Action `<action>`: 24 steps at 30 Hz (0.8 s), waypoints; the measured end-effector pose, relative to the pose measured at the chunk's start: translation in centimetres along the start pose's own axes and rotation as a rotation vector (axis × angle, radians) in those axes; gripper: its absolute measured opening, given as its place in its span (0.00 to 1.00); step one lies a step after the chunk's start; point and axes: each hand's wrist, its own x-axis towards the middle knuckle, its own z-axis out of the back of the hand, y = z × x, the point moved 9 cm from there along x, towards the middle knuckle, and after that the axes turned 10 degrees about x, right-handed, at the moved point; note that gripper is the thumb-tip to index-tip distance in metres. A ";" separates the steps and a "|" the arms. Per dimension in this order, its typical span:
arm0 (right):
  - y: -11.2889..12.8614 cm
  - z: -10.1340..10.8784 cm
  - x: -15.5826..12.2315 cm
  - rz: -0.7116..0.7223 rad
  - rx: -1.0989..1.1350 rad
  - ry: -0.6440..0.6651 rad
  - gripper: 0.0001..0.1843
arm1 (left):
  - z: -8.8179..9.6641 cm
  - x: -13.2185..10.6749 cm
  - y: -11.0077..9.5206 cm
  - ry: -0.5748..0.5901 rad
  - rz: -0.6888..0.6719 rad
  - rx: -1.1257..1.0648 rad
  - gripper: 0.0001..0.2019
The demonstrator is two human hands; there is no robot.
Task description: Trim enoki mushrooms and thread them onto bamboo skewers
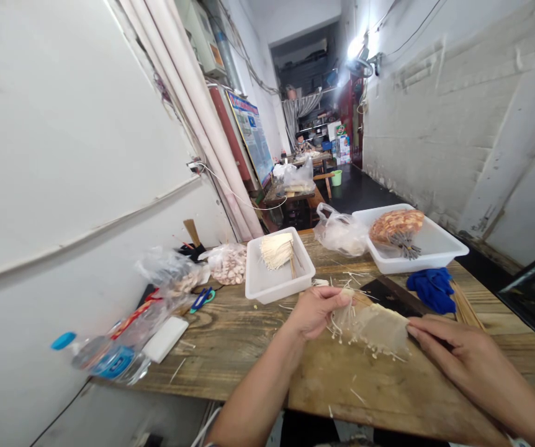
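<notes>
My left hand is closed in a pinch on thin white enoki mushrooms at the left end of a translucent sheet that looks like plastic wrap. At the sheet's right end, my right hand pinches its edge between thumb and fingers. The enoki lie along and hang below the sheet, over a wooden cutting board with a few loose stems. Just beyond the hands lies a dark cleaver blade; my right hand partly hides what lies behind it.
A white tub contains skewered enoki; another contains reddish-brown skewered food. Around them are a plastic bag, blue cloth, bamboo skewers, scissors and a water bottle. A person sits far back.
</notes>
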 end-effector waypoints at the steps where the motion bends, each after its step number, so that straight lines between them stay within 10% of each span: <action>1: 0.0 0.1 0.0 -0.005 0.007 0.001 0.16 | 0.0 0.0 0.0 -0.001 0.000 0.025 0.22; 24: -0.4 -1.1 0.2 -0.116 0.046 0.061 0.18 | -1.3 -0.6 -0.5 0.016 -0.092 0.182 0.16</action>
